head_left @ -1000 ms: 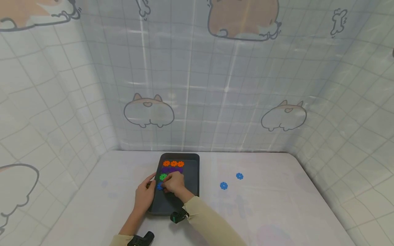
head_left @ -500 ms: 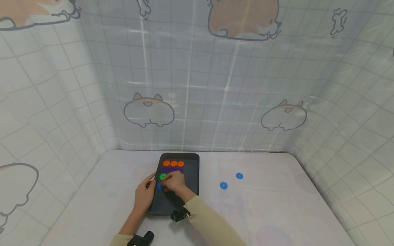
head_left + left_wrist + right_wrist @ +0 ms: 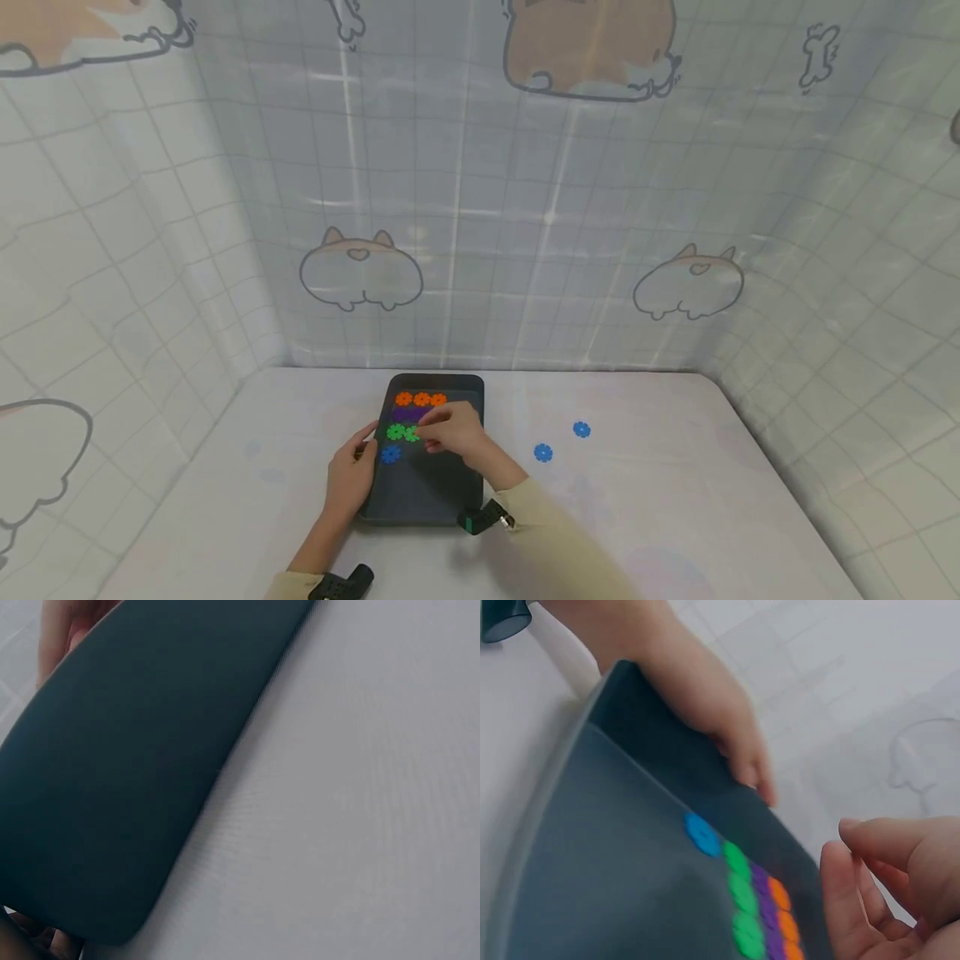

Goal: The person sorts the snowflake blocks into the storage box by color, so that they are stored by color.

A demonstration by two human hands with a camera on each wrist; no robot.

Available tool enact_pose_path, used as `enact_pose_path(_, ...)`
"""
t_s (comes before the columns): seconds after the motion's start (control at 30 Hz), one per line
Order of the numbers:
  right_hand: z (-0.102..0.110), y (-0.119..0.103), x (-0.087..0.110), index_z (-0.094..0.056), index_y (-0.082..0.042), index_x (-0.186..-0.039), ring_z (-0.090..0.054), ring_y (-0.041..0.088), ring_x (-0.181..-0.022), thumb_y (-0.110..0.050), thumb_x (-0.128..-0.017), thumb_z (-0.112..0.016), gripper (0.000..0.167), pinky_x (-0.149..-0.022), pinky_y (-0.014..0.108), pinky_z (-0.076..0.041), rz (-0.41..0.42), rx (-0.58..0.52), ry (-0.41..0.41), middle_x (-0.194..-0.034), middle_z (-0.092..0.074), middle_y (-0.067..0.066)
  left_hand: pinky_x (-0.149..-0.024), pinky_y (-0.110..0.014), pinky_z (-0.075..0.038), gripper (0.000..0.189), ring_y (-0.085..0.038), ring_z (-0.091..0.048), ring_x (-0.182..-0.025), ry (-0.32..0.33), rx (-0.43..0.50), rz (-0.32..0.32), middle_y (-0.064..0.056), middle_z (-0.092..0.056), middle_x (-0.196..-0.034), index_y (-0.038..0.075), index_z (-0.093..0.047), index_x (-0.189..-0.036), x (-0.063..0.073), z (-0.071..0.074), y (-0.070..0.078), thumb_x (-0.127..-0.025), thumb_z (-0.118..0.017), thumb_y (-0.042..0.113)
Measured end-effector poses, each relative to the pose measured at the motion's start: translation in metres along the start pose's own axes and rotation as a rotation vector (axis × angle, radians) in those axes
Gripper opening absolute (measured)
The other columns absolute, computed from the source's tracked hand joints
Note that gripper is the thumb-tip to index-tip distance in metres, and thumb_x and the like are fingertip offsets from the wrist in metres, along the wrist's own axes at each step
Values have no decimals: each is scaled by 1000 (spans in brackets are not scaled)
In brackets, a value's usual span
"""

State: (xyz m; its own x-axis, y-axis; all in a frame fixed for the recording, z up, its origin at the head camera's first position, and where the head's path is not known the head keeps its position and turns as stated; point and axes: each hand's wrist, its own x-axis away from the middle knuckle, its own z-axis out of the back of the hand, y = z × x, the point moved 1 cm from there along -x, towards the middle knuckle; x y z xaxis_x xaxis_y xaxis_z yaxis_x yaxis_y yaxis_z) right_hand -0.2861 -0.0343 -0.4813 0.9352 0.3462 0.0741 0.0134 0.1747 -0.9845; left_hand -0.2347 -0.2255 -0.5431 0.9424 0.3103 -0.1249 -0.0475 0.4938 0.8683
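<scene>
A dark tray [image 3: 420,500] stands on the table at left of centre. Inside it, notched plastic discs lie in rows: orange discs [image 3: 422,400] farthest, then purple discs [image 3: 408,413], then green discs [image 3: 742,892]. A single blue disc [image 3: 391,454] lies nearest, by the left wall. My left hand [image 3: 351,477] holds the tray's left side at the rim; part of its fingers is hidden behind the wall. My right hand [image 3: 453,429] hovers over the tray beside the green row, hiding some of it. Nothing shows between its thumb and loosely bent fingers in the right wrist view.
Two loose blue discs, a nearer blue disc [image 3: 543,452] and a farther blue disc [image 3: 582,429], lie on the white table [image 3: 675,483] right of the tray. A patterned curtain [image 3: 495,250] rises behind the table's far edge and along both sides.
My right hand has let go of the blue disc by the tray's left wall and moved up and to the right. The left hand and tray stay in place.
</scene>
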Motion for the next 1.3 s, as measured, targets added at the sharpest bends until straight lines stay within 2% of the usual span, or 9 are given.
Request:
enact_pose_path(0.1,23,-5,10,-73,-3,-93,-67,35,-75,-11,-85,-75,11,-63,37,-56,25,24,-13,-85,-69,16,-84,-48,-44,39,-31,-57,-100,-1,-4,9,-21,-62,-117,10,-52,-140,0,-1,0,-103,-44,20)
enact_pose_path(0.17,39,-7,16,-73,-3,-94,-66,36,-74,-12,-85,-75,13,-63,37,-55,46,56,-12,-83,-69,16,-84,-48,-44,39,-31,-57,-100,-1,-8,14,-21,-62,-117,10,-52,-140,0,-1,-1,-103,-44,20)
enact_pose_path(0.4,94,6,35,-73,-5,-93,-58,16,-60,-16,-85,-76,14,-60,35,-53,54,128,17,-78,-67,10,-84,-46,-44,39,-30,-57,-98,3,-12,11,-20,-63,-116,11,-52,-140,0,-2,-2,-103,-44,20)
enact_pose_path(0.53,122,18,50,-73,-5,-93,-56,14,-59,-17,-85,-76,15,-58,30,-51,9,126,42,-78,-66,10,-84,-46,-44,39,-30,-57,-99,-3,-11,9,-20,-62,-116,11,-52,-140,2,-2,-2,-103,-44,20)
enact_pose_path(0.7,149,34,67,-71,1,-95,-56,17,-60,-10,-87,-73,14,-60,32,-50,-27,111,91,-80,-65,18,-83,-46,-44,40,-30,-57,-99,-1,-18,6,-20,-63,-116,11,-52,-141,2,-1,-2,-103,-43,21)
enact_pose_path(0.83,164,53,74,-70,4,-98,-52,16,-58,-8,-87,-72,16,-56,31,-47,-32,129,137,-75,-63,19,-82,-45,-44,40,-30,-57,-96,5,-24,-2,-20,-63,-114,10,-52,-141,2,-1,-1,-103,-43,21)
enact_pose_path(0.97,173,65,79,-71,1,-98,-49,15,-55,-11,-85,-75,19,-53,30,-43,-45,164,195,-66,-57,7,-82,-46,-44,40,-30,-58,-97,0,-22,-4,-20,-63,-114,10,-52,-141,2,0,-1,-103,-44,20)
enact_pose_path(1.3,178,79,83,-71,-4,-97,-48,14,-49,-11,-81,-78,20,-48,28,-40,-25,300,257,-65,-58,3,-84,-47,-44,40,-30,-56,-99,-17,-23,8,-20,-62,-117,11,-51,-142,1,1,1,-104,-42,23)
